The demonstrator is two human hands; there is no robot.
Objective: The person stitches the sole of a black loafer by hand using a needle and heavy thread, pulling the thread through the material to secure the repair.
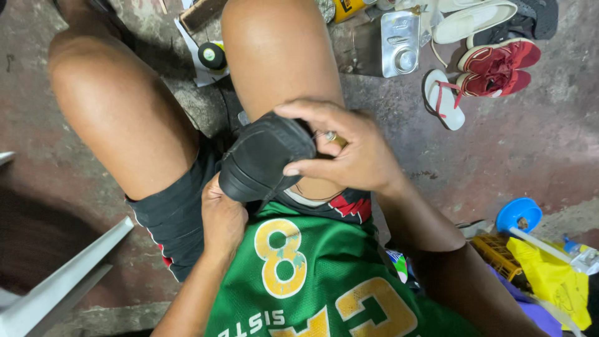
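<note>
Over lap, black shoe [265,156], right hand [349,150] atop; left hand [221,218] beneath

Take the flat silver tin [400,42] on the floor as your mark: it is a rectangular metal container with a round pressed dent near its lower end, lying just beyond your right knee. Left of it, at the top edge, sits a yellow can [345,7], mostly cut off. Further left, between your knees, a black spool [212,55] carries a round green and yellow label and rests on white paper [198,61]. Well below the tin, by your right elbow, lies a yellow bag [552,274].
</note>
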